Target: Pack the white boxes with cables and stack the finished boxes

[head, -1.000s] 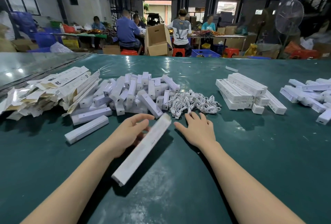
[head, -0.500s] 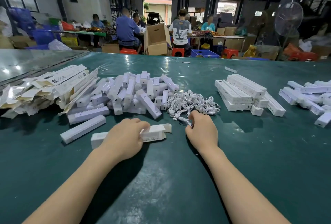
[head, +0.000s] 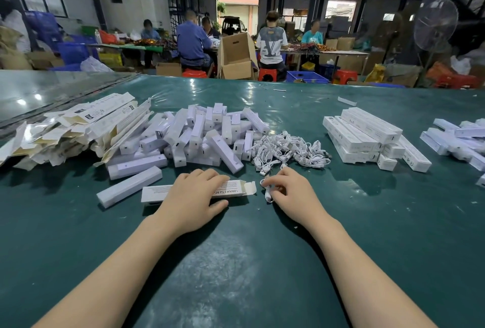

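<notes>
Open box: one white box (head: 157,192) lies on the counter (head: 262,262) under the left hand (head: 195,196), long axis running left–right.
Open end: its flap (head: 249,188) stands open at the right end, facing the right hand (head: 291,191) and just beside it.
Left hand: fingers laid across the top of the box, thumb on the near side, pressing it down.
Right hand: fingertips pinching one coiled white cable (head: 267,192), right next to the flap — the nearer hand for loading.
Coming move, as I judge it: the cable goes leftward, along the box's length, into the open end.
Cable heap (head: 288,150): beyond the right hand; too tangled to count.
Loose small boxes (head: 204,133): one heap beyond the left hand; too many to count.
Long closed boxes: two, left of the left hand, (head: 128,186) and (head: 137,166).
Flat cartons (head: 78,123): one pile, far left.
Finished stack (head: 364,134): one, beyond and right of the right hand, well apart; exact number unclear.
</notes>
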The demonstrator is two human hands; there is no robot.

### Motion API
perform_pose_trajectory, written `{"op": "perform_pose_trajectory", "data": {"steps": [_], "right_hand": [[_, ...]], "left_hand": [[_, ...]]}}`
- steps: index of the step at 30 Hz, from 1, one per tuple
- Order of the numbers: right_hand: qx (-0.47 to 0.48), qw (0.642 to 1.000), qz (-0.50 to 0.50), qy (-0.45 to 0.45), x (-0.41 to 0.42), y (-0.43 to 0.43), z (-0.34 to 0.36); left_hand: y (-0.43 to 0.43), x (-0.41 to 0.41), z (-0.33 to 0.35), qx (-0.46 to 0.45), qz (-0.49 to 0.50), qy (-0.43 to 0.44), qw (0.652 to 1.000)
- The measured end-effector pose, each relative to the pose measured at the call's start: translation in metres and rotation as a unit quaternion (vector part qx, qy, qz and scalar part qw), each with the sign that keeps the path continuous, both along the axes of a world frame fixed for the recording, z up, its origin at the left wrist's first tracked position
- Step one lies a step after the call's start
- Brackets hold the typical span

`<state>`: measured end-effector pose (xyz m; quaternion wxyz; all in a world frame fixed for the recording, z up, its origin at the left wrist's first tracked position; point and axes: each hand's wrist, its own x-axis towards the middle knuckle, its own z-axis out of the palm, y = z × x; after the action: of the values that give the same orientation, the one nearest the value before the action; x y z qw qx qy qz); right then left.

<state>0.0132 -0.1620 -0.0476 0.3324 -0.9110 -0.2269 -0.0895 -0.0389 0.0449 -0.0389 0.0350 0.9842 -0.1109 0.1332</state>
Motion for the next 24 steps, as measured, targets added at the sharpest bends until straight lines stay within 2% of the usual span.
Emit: {"op": "perform_pose_trajectory", "data": {"steps": [7, 13, 19, 24], "right_hand": [[-0.070, 0.995, 0.063, 0.043, 0.004, -0.010, 0.007], [-0.070, 0.995, 0.061, 0.044, 0.002, -0.011, 0.013], [-0.036, 0.997, 0.050, 0.041, -0.002, -0.011, 0.015], [-0.086, 0.993, 0.062, 0.044, 0.000, -0.010, 0.013]], "left_hand": [[-0.002, -0.003, -0.001, 0.002, -0.072, 0.017, 0.997], [-0.018, -0.005, -0.003, -0.021, -0.159, -0.008, 0.987], [-0.019, -0.003, -0.002, -0.043, -0.161, 0.011, 0.986], [-0.023, -0.002, -0.002, -0.026, -0.131, 0.043, 0.990]]}}
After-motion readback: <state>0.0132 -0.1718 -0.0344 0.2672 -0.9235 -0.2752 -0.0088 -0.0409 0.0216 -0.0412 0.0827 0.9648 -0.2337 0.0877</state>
